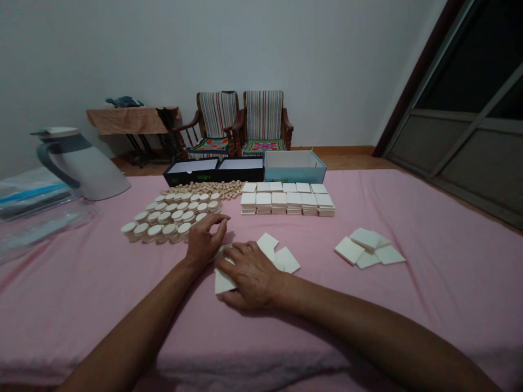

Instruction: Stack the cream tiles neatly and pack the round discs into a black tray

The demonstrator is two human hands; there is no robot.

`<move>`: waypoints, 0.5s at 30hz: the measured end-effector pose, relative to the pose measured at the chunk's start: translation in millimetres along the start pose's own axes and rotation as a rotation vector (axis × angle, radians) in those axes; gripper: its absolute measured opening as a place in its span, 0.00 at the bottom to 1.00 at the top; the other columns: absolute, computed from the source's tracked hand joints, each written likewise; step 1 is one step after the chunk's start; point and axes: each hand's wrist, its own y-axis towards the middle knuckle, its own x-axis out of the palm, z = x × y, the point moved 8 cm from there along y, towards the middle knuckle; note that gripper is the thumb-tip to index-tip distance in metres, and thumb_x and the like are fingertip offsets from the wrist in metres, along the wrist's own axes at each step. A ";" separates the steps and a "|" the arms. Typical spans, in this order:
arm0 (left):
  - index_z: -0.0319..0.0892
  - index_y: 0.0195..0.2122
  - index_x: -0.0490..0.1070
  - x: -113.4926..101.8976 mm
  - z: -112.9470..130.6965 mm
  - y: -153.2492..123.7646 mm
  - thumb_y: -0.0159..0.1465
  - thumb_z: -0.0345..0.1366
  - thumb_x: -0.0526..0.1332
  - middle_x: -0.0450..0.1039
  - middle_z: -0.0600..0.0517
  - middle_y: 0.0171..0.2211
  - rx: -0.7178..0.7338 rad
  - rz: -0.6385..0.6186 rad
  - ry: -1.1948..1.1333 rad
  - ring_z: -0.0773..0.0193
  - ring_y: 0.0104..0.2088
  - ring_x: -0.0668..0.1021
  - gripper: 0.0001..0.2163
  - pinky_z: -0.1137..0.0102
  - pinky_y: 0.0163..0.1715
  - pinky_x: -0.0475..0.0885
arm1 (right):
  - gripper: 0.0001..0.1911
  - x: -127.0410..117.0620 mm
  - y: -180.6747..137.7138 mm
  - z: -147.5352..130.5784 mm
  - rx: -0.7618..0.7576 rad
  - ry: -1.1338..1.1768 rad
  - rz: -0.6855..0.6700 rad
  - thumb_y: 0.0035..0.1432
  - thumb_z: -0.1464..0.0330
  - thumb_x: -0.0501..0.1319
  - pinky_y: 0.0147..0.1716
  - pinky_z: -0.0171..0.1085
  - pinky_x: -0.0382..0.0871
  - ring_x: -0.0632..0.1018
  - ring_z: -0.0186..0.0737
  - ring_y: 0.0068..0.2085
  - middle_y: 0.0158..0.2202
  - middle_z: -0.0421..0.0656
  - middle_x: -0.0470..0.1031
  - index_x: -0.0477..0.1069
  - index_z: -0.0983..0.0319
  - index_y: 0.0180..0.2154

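My right hand [250, 276] curls over some thin white square tiles [223, 283], thumb along their near edge and fingers across the top. Beside it, my left hand [206, 237] has its thumb and forefinger apart, with nothing visible between them; its other fingers are partly hidden. More loose square tiles [287, 260] lie just beyond my right hand. Farther right is a small overlapping heap of square tiles [370, 247]. Behind my hands, stacked square tiles [286, 200] stand in rows. Stacks of round wooden discs [171, 215] fill the area past my left hand.
Small wooden beads [220, 189] lie in front of a black box [212, 173] and a light blue box [295, 170]. At the left stand a grey-white jug [90, 169] and clear plastic bags [41, 223]. A pink cloth [441, 228] covers the table. Two armchairs [263, 122] are behind.
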 end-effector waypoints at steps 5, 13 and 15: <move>0.40 0.35 0.74 5.4 1.5 -1.2 0.62 0.36 0.55 0.78 0.49 0.34 0.021 -0.046 -0.014 0.62 0.36 0.78 0.10 0.69 0.40 0.72 | 0.21 1.9 -10.1 30.7 0.169 -0.077 -0.052 0.53 0.58 0.57 0.43 0.49 0.58 0.68 0.50 0.42 0.41 0.51 0.69 0.62 0.64 0.45; 0.40 0.36 0.74 20.5 12.9 -4.0 0.64 0.35 0.53 0.77 0.48 0.34 0.137 -0.254 -0.077 0.62 0.36 0.77 0.10 0.66 0.39 0.71 | 0.22 -24.7 -52.3 95.6 0.379 -0.110 -0.079 0.52 0.64 0.59 0.43 0.45 0.58 0.68 0.50 0.45 0.44 0.51 0.69 0.61 0.64 0.48; 0.41 0.37 0.73 25.3 16.6 -6.5 0.64 0.35 0.53 0.77 0.48 0.35 0.168 -0.326 -0.092 0.62 0.37 0.77 0.10 0.66 0.40 0.71 | 0.21 -29.5 -62.3 114.4 0.451 -0.105 -0.084 0.53 0.65 0.58 0.43 0.46 0.58 0.68 0.50 0.45 0.44 0.52 0.69 0.62 0.64 0.49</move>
